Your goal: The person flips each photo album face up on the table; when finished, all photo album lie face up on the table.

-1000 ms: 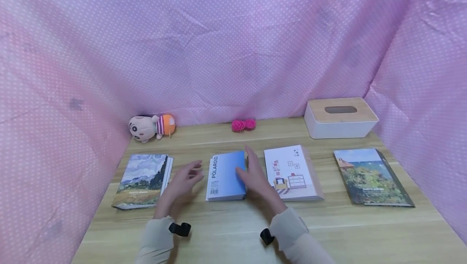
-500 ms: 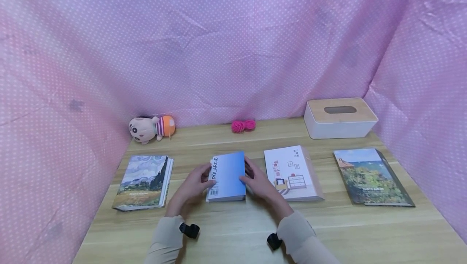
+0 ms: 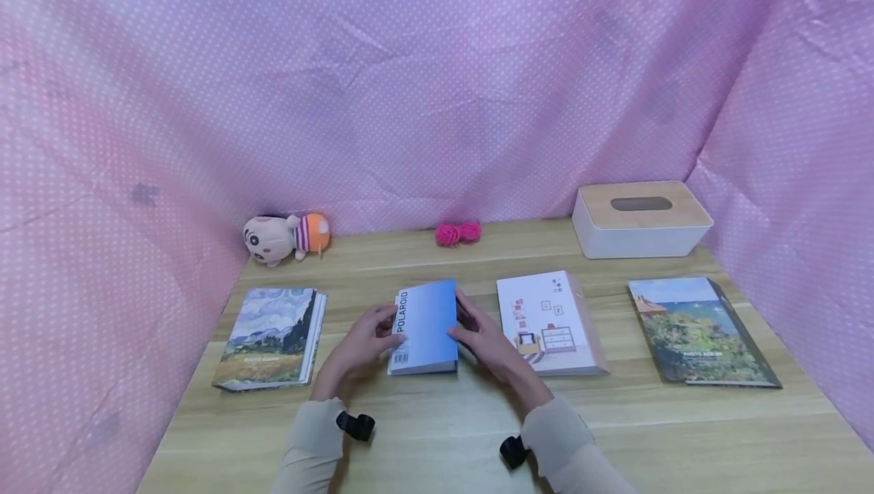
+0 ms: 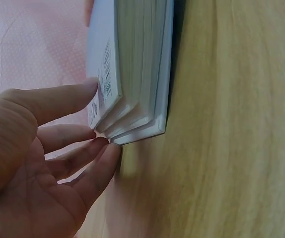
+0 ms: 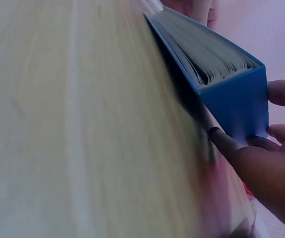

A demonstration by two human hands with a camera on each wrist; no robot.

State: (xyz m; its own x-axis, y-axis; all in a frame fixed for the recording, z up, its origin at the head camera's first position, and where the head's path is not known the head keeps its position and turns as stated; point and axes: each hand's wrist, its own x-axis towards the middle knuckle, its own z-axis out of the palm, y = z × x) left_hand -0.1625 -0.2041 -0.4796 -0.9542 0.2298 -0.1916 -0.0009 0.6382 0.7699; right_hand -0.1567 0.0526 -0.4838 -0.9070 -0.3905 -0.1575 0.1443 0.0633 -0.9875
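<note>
Two hands hold a blue POLAROID album (image 3: 432, 327) mid-table, the left hand (image 3: 365, 338) pinching its open edge with thumb on the cover and the right hand (image 3: 486, 340) gripping the spine side. Seen from the left wrist, the pale page edges (image 4: 135, 64) show in uneven layers between stiff boards, near a printed barcode (image 4: 105, 72); the right wrist view alone shows the flat, solid-blue spine (image 5: 239, 106), and a dark strip beneath the back cover, though whether that cover clears the tabletop cannot be told. Flanking it on the wood-grain table (image 3: 423, 433) are a thick album with a painted landscape (image 3: 265, 338) at left, a white album with a line-drawn room (image 3: 546, 319) just beside the right hand, and a thinner garden-print album (image 3: 699, 331) farther right. Behind lie a soft plush toy (image 3: 271, 240), a twist of pink yarn (image 3: 448, 234) and a smooth white tissue box (image 3: 649, 242) with an oval-slotted wooden lid, against creased, polka-dotted pink cloth (image 3: 437, 84).
</note>
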